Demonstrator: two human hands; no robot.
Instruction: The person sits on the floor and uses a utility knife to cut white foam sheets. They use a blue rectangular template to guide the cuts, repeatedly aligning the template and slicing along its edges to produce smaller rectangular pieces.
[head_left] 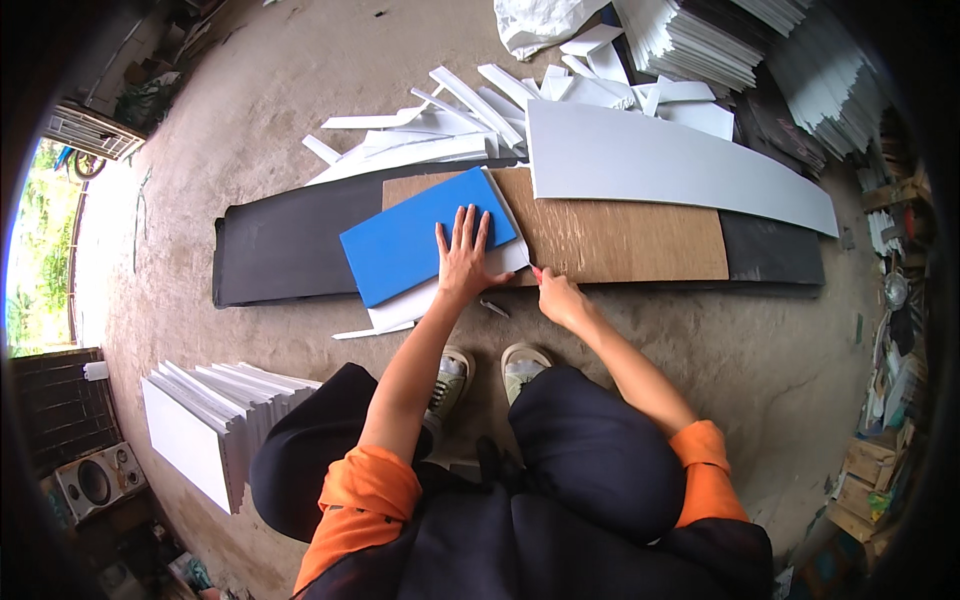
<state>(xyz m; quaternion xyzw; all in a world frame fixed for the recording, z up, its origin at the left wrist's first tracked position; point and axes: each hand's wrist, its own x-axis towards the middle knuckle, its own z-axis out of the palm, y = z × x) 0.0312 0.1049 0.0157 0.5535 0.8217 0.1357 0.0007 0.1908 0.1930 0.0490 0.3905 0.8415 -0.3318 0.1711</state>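
My left hand (464, 258) lies with spread fingers on a blue rectangular board (410, 240), pressing it onto a white foam sheet (408, 304). The white sheet sticks out past the blue board along its near and right edges. My right hand (563, 298) is closed round a small red-handled cutter (537, 271). Its tip is at the right corner of the white sheet, and the blade is too small to make out. Both sheets rest on a brown plywood board (630, 240), which lies over a long dark grey slab (300, 240).
A large white panel (660, 160) covers the plywood's far right. Beyond are white offcut strips (450, 115), a white sack (540, 22) and stacked white sheets (690, 45). Cut white panels (190, 440) stand at my left. Wooden crates (870, 470) and clutter line the right side.
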